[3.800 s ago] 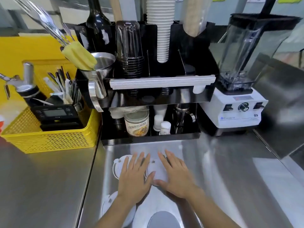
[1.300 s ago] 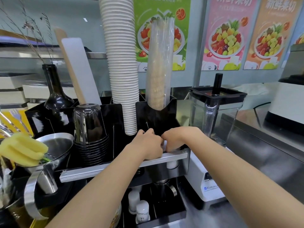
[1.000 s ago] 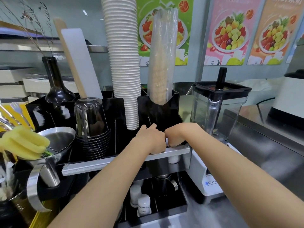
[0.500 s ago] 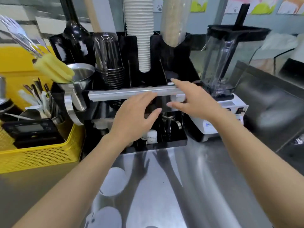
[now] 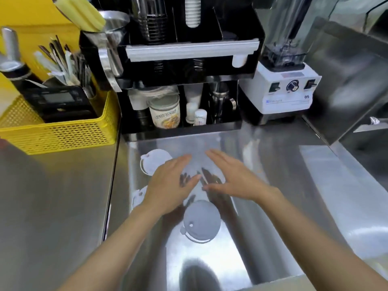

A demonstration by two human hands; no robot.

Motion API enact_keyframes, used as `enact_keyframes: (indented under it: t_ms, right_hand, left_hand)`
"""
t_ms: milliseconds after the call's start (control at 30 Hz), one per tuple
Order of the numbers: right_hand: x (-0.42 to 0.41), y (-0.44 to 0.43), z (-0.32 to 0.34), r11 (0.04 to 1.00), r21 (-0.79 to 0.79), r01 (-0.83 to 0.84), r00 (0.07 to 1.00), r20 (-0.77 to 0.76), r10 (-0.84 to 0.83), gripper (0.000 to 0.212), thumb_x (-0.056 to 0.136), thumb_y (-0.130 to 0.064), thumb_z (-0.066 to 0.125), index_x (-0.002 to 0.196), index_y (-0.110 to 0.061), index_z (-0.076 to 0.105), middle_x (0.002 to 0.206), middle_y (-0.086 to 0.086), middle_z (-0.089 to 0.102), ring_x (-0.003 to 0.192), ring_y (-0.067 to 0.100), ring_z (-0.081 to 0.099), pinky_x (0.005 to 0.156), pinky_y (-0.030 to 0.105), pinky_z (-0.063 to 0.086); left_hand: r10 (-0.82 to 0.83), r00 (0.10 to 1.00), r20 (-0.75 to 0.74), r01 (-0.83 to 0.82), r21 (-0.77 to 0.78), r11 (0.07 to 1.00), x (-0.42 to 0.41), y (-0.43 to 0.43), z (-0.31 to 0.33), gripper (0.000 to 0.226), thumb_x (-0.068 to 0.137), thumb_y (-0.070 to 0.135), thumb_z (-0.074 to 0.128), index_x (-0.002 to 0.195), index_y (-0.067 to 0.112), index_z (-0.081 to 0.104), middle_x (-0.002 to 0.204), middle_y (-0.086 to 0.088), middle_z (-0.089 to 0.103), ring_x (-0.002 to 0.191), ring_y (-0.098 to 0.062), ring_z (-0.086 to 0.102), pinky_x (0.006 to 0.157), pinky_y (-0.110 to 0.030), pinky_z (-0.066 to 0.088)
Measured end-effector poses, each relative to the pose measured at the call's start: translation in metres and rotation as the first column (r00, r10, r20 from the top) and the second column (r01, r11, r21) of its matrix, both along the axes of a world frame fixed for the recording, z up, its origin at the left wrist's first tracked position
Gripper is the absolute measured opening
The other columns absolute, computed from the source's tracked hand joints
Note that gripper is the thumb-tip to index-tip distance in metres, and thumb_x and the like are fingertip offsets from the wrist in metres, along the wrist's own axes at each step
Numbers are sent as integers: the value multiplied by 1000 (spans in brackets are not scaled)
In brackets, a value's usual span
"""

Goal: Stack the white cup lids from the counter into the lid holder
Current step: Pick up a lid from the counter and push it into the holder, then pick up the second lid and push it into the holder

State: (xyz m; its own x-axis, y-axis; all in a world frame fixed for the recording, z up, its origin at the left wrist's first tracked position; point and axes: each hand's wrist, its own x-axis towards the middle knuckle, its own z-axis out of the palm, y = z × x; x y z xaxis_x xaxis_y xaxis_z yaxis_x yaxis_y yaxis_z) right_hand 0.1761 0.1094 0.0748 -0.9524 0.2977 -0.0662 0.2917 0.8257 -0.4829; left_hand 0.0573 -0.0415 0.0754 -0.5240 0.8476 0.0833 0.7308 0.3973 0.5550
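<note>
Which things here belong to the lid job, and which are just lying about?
Job: far lid; near lid; left lid, partly hidden by the left hand; right hand; black holder.

Lying about: blender; yellow basket; jar; cup stack; funnel.

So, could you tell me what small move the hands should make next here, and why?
Probably lower the left hand onto the far lid at its fingertips and pick it up. Both hands are open and hold nothing; the right hand hovers over bare counter, while three white lids, including the near lid, lie unstacked.
</note>
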Motion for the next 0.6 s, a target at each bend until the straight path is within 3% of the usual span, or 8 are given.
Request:
enact_keyframes:
  t_ms: [233, 400, 500, 600]
  right_hand:
    - [36, -50, -41, 993, -99, -63, 973, 214, 83, 107, 68, -50, 72, 146, -21, 5, 157, 1, 11, 141, 16, 14, 115, 33, 15]
    - [49, -65, -51, 995, -97, -29, 976, 210, 49, 96, 74, -44, 70, 145, -19, 11, 154, 2, 22, 138, 18, 22, 113, 36, 22]
    - [49, -67, -50, 997, -80, -4, 987, 159, 16, 91, 73, -42, 70, 144, -18, 17, 148, 4, 31, 132, 20, 27, 110, 34, 26]
    - [46, -62, -41, 993, -103, 63, 997, 46, -58, 91, 71, -47, 67, 143, -16, 21, 145, 4, 31, 132, 20, 27, 110, 31, 24]
  left_hand:
    - [-92, 989, 119, 111, -159, 981, 35, -46, -44, 73, 76, 62, 52, 138, 28, 36, 142, 5, 46, 128, -15, 43, 107, -30, 31]
    - [-149, 969, 196, 174, -114, 978, 51, -58, -53, 71, 73, 51, 69, 134, 27, 41, 125, 20, 46, 114, 2, 40, 87, -4, 22]
    - [-134, 968, 213, 162, -120, 980, 47, -56, -60, 71, 73, 50, 68, 134, 26, 40, 133, 10, 51, 119, -11, 46, 93, -19, 32]
    - [-76, 967, 242, 101, -91, 991, 41, -48, -55, 76, 74, 49, 68, 137, 26, 34, 137, 10, 46, 122, -12, 42, 104, -29, 35]
